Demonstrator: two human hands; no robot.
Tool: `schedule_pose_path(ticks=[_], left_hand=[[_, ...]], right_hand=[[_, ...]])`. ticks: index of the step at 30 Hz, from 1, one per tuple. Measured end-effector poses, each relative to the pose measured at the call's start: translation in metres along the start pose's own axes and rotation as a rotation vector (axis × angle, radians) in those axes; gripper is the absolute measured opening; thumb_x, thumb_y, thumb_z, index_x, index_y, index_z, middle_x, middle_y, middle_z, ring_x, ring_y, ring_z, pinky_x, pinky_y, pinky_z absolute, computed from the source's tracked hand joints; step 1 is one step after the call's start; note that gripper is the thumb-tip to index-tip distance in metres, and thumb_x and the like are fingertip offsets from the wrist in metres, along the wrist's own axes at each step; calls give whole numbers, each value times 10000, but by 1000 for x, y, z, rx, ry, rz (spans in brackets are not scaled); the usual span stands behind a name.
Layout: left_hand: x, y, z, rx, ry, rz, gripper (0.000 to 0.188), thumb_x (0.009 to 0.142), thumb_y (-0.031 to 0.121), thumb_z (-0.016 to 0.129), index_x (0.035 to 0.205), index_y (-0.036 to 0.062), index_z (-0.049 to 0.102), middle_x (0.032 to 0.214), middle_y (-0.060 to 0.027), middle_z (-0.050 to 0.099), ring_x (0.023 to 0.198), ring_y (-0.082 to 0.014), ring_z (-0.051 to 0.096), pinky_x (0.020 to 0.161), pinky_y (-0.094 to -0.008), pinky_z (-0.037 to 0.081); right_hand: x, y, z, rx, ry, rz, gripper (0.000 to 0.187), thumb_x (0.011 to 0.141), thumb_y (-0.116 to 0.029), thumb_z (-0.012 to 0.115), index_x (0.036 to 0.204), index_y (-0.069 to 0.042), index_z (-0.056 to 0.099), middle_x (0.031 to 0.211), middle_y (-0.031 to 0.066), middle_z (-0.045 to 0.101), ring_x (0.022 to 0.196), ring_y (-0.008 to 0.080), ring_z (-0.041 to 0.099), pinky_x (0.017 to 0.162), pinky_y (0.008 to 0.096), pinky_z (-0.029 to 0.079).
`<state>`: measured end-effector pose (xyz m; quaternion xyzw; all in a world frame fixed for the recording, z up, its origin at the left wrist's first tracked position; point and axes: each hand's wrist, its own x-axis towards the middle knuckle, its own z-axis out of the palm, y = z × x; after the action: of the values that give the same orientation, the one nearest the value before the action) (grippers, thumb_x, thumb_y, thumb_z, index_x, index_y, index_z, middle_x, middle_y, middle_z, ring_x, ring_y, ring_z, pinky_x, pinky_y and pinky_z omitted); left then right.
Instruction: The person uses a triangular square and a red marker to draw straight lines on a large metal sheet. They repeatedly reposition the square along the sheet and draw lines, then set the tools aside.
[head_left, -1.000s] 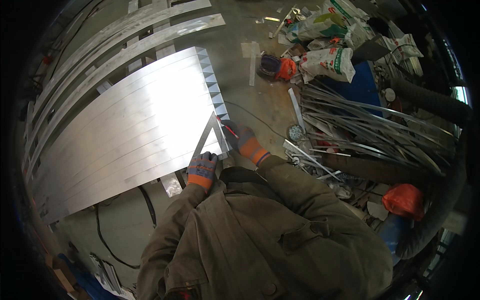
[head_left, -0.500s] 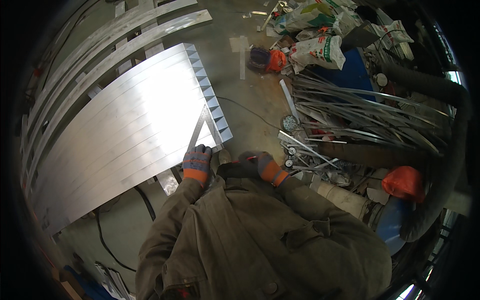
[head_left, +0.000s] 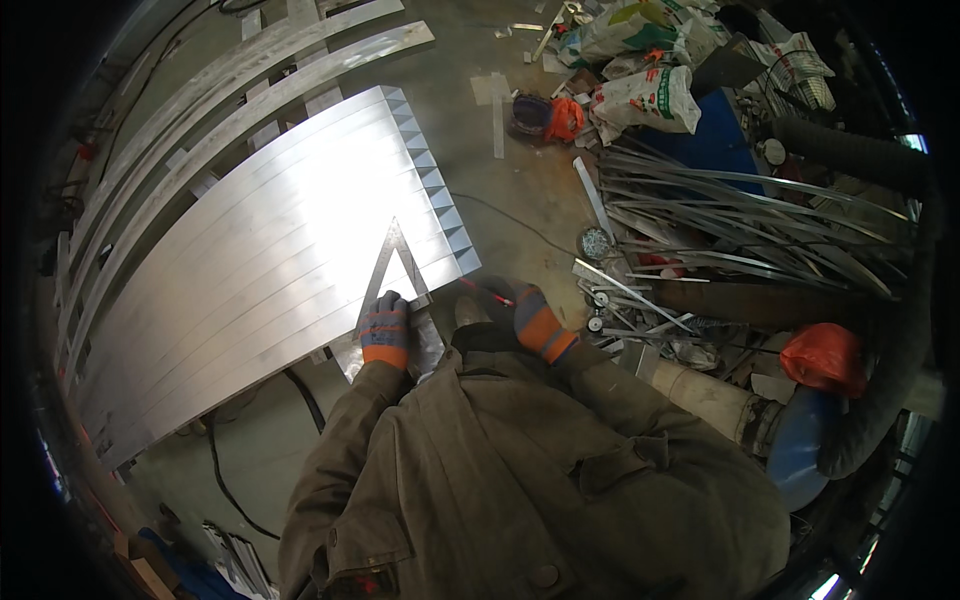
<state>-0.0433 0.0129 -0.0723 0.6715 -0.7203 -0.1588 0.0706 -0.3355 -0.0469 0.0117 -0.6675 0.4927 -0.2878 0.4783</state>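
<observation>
Set square (head_left: 380,262) shifted inward, left grip (head_left: 385,330) clamped on it, right grip (head_left: 539,320) around pen (head_left: 488,292)

No wording can be read; red and green print is seen on white sack (head_left: 650,102), upper right.

The set square (head_left: 380,266) has slid leftward.

The panel (head_left: 240,270) is smooth, glossy metal, the set square (head_left: 380,266) duller metal, the jacket (head_left: 520,470) matt cloth.
</observation>
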Motion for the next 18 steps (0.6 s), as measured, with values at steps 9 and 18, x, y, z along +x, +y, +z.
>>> schedule_pose_path(ticks=[9,18], left_hand=[[-2,-7,4,-43,59,38,197,1023,124,607,1168,61,725,1323,-118,702,1205,-379,682,989,-498,580],[-2,-5,-3,-51,29,16,202,1030,129,599,1172,64,726,1322,-113,696,1212,-373,675,994,-484,584]], right_hand=[[4,0,7,-81,6,7,316,1064,-280,739,1315,-88,744,1174,192,795,1053,380,789,894,432,612],[8,-16,7,-76,-63,48,333,1046,-282,752,1325,-100,755,1173,185,796,1065,368,787,879,437,603]])
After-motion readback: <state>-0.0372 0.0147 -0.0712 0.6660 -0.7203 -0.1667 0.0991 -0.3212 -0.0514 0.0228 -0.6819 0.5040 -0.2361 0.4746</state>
